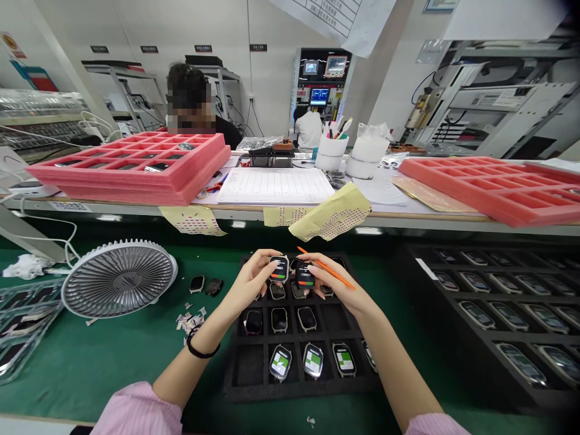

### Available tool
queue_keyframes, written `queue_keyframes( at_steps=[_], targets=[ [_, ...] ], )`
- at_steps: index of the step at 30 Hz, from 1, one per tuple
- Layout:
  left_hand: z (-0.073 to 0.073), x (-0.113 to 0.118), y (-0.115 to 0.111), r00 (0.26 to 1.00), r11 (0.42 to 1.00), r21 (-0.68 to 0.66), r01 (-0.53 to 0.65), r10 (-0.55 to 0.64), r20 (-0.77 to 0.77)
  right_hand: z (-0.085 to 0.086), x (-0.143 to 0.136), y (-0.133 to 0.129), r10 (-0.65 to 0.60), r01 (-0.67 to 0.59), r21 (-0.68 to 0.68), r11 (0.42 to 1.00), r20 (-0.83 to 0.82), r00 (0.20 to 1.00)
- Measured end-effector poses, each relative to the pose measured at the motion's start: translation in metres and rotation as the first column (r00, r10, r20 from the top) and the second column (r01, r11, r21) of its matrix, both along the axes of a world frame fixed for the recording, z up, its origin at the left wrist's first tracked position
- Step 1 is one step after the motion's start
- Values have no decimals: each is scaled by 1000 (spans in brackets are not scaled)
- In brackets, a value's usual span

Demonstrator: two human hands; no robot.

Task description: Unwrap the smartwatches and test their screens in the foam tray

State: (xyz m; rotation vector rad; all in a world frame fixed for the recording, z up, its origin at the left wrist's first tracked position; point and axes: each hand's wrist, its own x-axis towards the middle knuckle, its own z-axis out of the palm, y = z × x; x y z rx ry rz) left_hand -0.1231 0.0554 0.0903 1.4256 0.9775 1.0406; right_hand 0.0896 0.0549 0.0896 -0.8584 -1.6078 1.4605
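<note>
My left hand (256, 275) is closed around a smartwatch case (280, 268) with a lit screen, its thumb at the screen's edge. Close beside it, my right hand (333, 279) grips a second smartwatch case (305, 276), also lit with a green and red bar. An orange pen-like stick (330, 270) lies across the right hand, tucked at the fingers. Below both hands is a black foam tray (247, 365) with watch cases in its compartments. Its front row has lit white-green screens; those behind are dark. The hands hide part of the back rows.
A grey fan (120, 279) lies left on the green mat, near two loose watch cases (197, 284) and paper scraps (190, 320). Stacked black trays (408, 320) of watches stand right. Pink foam trays (181, 181) rest on the shelf above. A person (190, 99) sits beyond.
</note>
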Motion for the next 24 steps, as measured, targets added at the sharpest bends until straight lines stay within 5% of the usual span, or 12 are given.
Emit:
queue_keyframes(
  at_steps=[24],
  targets=[
    [-1,0,0,1000,999,27,24,-24,16,-10,2,2,72,-72,55,996,13,997]
  ],
)
